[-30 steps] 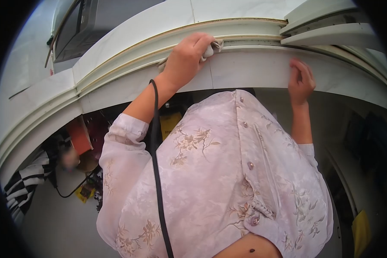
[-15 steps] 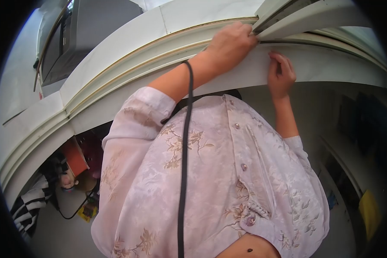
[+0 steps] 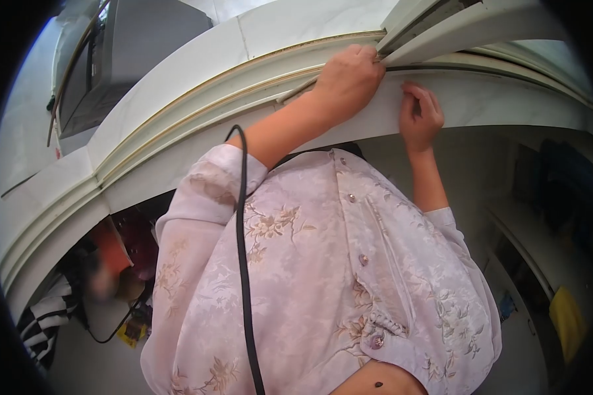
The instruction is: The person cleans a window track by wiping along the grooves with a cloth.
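My left hand [image 3: 350, 82] is closed at the grooved window track [image 3: 244, 76], beside the lower corner of the pale window frame [image 3: 468, 36]. What its fingers grip is hidden. A thin greyish rod [image 3: 299, 89] shows beside that wrist, pointing down-left; whether it runs into the hand I cannot tell. My right hand [image 3: 422, 117] is raised in front of the white marbled sill face [image 3: 487, 99], its fingers curled and nothing visible in them. A black cord [image 3: 245, 263] hangs across my patterned shirt and by my left forearm.
A dark grey boxy appliance [image 3: 138, 59] stands beyond the track at upper left. Below the sill on the left are a checkered cloth [image 3: 49, 316] and an orange object [image 3: 112, 247]. A yellow cloth [image 3: 566, 322] hangs at lower right.
Both hands appear slightly further left, as does the window frame's corner. The black cord has swung left, and the thin rod by my left wrist now shows.
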